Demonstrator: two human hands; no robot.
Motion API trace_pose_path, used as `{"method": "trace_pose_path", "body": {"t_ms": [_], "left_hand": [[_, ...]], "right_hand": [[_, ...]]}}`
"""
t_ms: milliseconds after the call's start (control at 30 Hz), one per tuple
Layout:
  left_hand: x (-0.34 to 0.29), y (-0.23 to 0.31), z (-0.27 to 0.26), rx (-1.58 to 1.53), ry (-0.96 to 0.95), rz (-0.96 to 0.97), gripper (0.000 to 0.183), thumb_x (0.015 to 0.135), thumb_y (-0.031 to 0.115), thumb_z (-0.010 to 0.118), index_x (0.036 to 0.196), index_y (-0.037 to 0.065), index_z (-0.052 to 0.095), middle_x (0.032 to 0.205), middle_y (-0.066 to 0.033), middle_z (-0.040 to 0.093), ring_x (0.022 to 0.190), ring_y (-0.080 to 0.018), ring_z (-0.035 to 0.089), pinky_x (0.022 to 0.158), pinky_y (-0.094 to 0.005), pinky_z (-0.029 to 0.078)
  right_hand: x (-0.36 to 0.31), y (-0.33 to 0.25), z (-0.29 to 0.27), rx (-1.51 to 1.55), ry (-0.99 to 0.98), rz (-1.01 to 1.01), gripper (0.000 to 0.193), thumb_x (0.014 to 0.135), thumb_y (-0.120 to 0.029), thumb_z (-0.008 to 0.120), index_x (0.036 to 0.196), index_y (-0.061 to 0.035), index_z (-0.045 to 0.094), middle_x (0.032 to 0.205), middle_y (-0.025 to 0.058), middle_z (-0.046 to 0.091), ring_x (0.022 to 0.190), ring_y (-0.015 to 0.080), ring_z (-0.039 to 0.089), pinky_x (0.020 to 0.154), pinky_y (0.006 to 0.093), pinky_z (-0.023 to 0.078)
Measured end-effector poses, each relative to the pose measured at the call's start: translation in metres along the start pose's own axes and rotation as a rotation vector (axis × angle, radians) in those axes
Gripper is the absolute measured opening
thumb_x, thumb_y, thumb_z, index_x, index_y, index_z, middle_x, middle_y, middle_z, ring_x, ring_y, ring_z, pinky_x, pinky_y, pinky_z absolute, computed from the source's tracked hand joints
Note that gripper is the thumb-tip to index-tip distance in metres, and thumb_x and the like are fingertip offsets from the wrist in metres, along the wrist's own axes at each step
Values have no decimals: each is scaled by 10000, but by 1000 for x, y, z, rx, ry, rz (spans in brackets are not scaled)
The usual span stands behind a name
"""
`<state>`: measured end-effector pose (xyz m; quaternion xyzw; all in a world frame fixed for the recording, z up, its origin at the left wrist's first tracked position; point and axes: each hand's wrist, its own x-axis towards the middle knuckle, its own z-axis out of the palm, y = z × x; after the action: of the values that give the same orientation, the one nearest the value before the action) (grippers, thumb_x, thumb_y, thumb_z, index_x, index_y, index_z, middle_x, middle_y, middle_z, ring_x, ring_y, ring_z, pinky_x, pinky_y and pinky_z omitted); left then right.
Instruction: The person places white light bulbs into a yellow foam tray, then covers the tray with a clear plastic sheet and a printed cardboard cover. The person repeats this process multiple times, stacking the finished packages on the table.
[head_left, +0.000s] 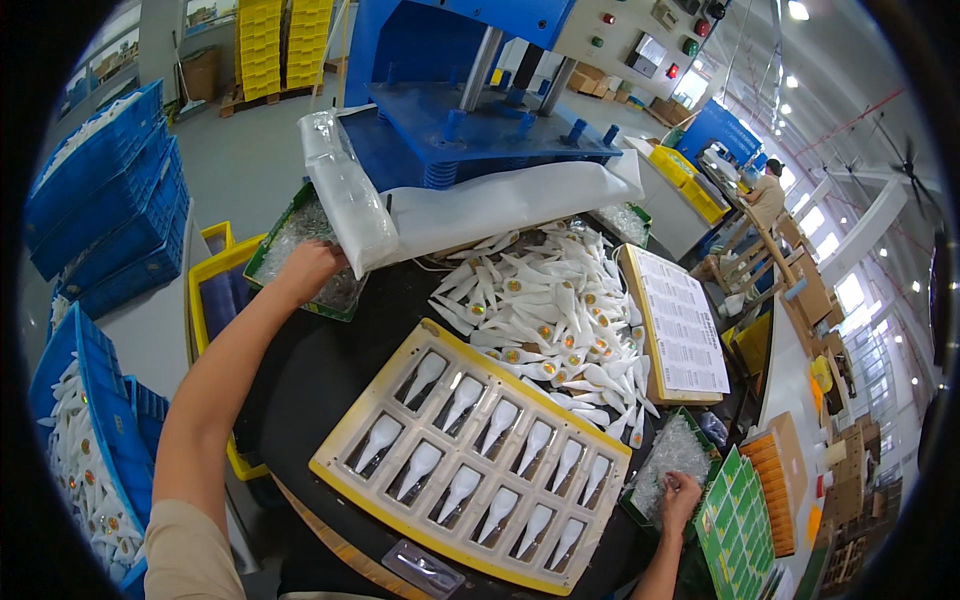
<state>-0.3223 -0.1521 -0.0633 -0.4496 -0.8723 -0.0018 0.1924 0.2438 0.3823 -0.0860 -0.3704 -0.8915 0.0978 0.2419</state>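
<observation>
A yellow-edged mould tray (455,470) lies before me. Its two rows of cavities hold white, paddle-shaped pieces with narrow tails (462,403). To its upper left, my left hand (312,268) is over a green bin (268,262) of clear plastic pieces, fingers curled together; what they hold, if anything, is hidden. At the lower right my right hand (681,497) pinches at the clear plastic pieces (668,462) in another green bin; what sits between its fingertips is too small to name. Behind the tray spreads a heap of white pieces (545,315), several with shiny orange round stickers.
A blue press (480,120) stands behind the heap, a white plastic sheet (490,215) along its front. Right: a second yellow-edged tray (680,320) under printed sheets, green cards (738,510). Left: blue crates (100,440). A clear plastic shell (424,568) lies near the front edge.
</observation>
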Motion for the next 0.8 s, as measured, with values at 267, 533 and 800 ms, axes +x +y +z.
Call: {"method": "trace_pose_path", "body": {"t_ms": [267,533,800], "left_hand": [[-36,70,-46,-697,375,-450,226,766,-64,679,974,9,731,909,-147,729,799,-266,696,731,-345,538],[-110,232,-122,-1250,45,-524,225,798,8,746,1019,46,771,924,-119,755,784,-187,711,723,-296,548],[-115,222,-105,-1278,-42,-494,187,813,4,708,993,12,757,927,-160,734,767,-255,694,715,-315,546]], "right_hand": [[-5,-58,-9,-36,94,-6,109,793,0,702,898,9,729,854,169,656,816,352,653,740,412,511],[-36,-244,13,496,-347,-253,167,852,11,706,1017,-8,726,963,134,671,780,260,691,679,313,564],[-18,-341,61,569,-518,-472,153,853,-28,707,1003,-18,737,921,148,665,756,284,666,693,354,542]]}}
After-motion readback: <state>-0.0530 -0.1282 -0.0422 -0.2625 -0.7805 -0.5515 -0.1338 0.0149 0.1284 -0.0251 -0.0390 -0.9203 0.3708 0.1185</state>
